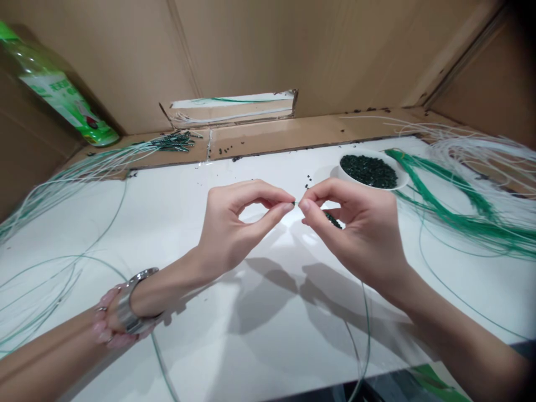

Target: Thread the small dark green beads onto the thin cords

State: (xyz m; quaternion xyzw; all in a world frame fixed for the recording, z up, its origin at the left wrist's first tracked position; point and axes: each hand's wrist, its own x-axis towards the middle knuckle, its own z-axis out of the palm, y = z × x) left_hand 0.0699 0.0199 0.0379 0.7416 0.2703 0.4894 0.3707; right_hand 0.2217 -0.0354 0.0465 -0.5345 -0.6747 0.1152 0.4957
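Both hands meet above the middle of the white work surface (259, 329), fingertips almost touching. My left hand (240, 226) pinches a small dark green bead (293, 204) between thumb and forefinger; most of it is hidden. A short length of thin green wire (297, 203) spans the gap to my right hand (355, 231), whose thumb and forefinger are closed on it. Under the right fingers, partly covered, shows a cluster of dark beads (334, 220). Just behind that hand stands a white bowl (402, 177) filled with dark green beads (368, 170).
A bundle of green strands (452, 209) and loose white strands (473, 142) lie at right. Strands with beaded dark ends (176, 141) lie at back left, near a green bottle (67, 97). Cardboard walls (335, 50) with a slot enclose the back. Stray beads (309, 181) are scattered about.
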